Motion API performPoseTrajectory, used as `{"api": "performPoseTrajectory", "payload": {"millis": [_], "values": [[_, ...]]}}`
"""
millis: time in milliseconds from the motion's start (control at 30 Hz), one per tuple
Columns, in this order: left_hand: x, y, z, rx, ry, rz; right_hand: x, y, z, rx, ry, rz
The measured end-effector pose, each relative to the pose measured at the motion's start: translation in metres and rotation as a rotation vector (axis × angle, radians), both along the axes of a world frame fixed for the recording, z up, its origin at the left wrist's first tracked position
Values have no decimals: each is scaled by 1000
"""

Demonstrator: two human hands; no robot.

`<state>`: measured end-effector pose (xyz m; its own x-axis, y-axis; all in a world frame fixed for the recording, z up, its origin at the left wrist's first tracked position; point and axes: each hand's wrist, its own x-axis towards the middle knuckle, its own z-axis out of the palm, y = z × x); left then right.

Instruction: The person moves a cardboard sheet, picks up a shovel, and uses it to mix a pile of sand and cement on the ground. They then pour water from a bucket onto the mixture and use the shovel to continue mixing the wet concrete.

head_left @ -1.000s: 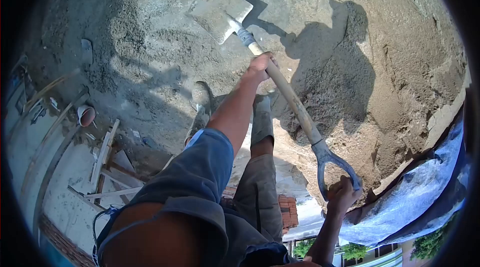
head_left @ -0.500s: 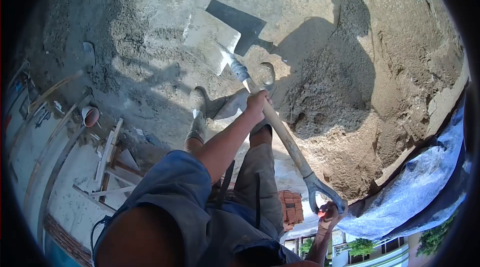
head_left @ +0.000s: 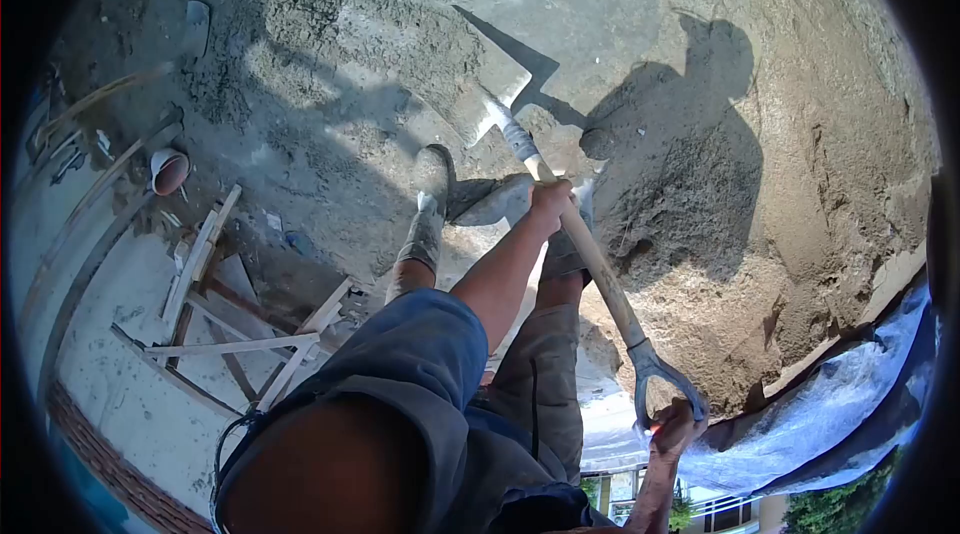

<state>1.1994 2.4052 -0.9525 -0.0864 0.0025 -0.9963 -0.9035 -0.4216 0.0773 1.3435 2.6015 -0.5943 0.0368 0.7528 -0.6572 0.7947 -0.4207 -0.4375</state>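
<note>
My left hand [head_left: 551, 200] is closed round the wooden shaft of a long shovel [head_left: 604, 281], below its metal socket. At the lower right, my right hand [head_left: 677, 429] grips the grey D-shaped handle. The shovel's metal blade [head_left: 502, 77] lies low at the upper middle. Grey wet mix [head_left: 425, 44] covers or hides its far left part; I cannot tell which. The blade's shadow falls on the ground to its right. Below the blade is a mud-covered boot [head_left: 431, 179]; the other boot is mostly hidden behind my left hand and the shaft.
A large sandy heap [head_left: 700, 174] rises on the right, edged by blue-white plastic sheeting [head_left: 830, 414]. To the left are a bucket [head_left: 169, 172], a wooden frame [head_left: 235, 345] and curved boards [head_left: 85, 284]. Another metal blade-like piece [head_left: 197, 29] lies at the upper left.
The whole view has shifted. The blade, earlier bare and apart from its shadow, is now lower, beside or under the grey mix. Both hands have kept their hold on the shovel.
</note>
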Motion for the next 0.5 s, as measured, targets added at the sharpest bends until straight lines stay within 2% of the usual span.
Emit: {"api": "performPoseTrajectory", "payload": {"millis": [33,67,100,133,167,200,233,267,333,433,467,500], "values": [[-37,-36,7,-3,7,26,-30,-30,-8,-104,14,16],[-68,-71,-2,-142,4,-54,-49,-57,-25,133,123,653],[-100,-113,-4,-128,16,-122,-66,-83,-27,-195,135,196],[-139,-146,9,-184,20,-153,-98,-111,-24,-307,211,204],[-168,-179,24,-167,63,-21,-115,-136,-21,-345,350,345],[-190,-209,42,-46,121,40,-128,-157,-11,-143,447,658],[-204,-232,57,109,99,264,-133,-167,-3,75,519,958],[-207,-244,78,377,133,438,-119,-168,-7,93,499,934],[-192,-247,100,672,442,545,-78,-164,-16,41,799,1310],[-173,-219,104,809,690,627,-63,-129,-21,-6,617,1440],[-169,-202,102,820,711,639,-50,-117,-28,0,585,1426],[-166,-181,100,855,691,653,-47,-99,-29,19,626,1299]]}}
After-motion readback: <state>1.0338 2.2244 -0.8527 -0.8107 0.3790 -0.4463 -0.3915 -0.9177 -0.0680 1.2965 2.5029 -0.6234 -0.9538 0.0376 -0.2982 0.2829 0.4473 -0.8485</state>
